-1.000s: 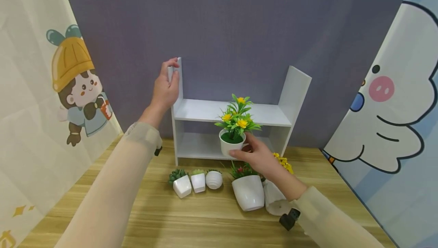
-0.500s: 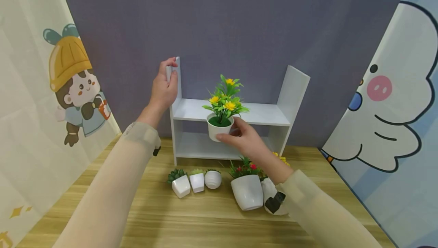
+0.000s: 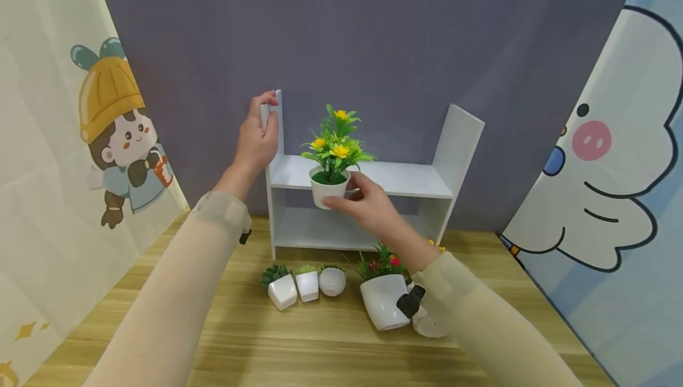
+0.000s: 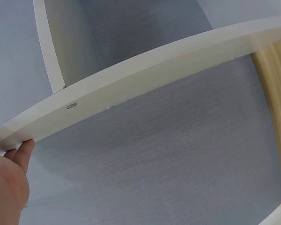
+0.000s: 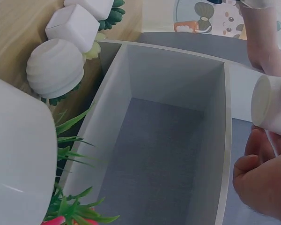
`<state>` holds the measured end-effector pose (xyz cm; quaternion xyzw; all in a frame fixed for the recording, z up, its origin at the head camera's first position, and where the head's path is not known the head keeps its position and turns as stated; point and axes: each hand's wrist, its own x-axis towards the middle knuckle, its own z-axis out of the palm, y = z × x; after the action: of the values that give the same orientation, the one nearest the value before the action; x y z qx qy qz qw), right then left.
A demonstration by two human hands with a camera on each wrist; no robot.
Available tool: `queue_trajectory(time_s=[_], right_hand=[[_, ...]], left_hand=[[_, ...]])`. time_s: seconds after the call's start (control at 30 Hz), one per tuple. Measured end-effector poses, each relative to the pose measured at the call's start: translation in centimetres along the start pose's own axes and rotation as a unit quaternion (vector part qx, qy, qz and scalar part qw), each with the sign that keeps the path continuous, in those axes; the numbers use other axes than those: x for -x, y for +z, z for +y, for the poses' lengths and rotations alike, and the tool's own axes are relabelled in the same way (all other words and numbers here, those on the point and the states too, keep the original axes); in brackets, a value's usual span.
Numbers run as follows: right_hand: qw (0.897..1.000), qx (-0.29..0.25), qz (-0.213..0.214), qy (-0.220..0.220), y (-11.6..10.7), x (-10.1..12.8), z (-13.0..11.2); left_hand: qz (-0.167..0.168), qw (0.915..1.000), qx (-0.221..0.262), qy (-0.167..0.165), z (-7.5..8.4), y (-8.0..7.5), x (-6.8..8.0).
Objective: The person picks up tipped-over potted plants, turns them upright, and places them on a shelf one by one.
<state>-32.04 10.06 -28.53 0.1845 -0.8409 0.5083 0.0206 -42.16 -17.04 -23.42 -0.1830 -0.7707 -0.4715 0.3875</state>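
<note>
So in the last second I've lifted the little flower pot [image 3: 329, 188] off the desk [image 3: 240, 339] and brought it up and left, level with the shelf's [image 3: 411, 178] upper board near its left end. My right hand [image 3: 368, 204] wraps its white cup from the front, not set down yet. It's upright, yellow blooms over green leaves, while my left hand [image 3: 257, 138] stays clamped on the shelf's top left corner.

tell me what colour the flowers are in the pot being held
Yellow flowers with green leaves, clearest in the head view.
</note>
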Motion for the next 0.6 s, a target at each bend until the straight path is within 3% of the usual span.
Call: queue_trajectory(time_s=[0.6], right_hand=[[0.995, 0.084, 0.04, -0.033, 1.7, -3.7, -0.7]], left_hand=[[0.004, 1.0, -0.003, -0.001, 0.1, -0.2, 0.0]])
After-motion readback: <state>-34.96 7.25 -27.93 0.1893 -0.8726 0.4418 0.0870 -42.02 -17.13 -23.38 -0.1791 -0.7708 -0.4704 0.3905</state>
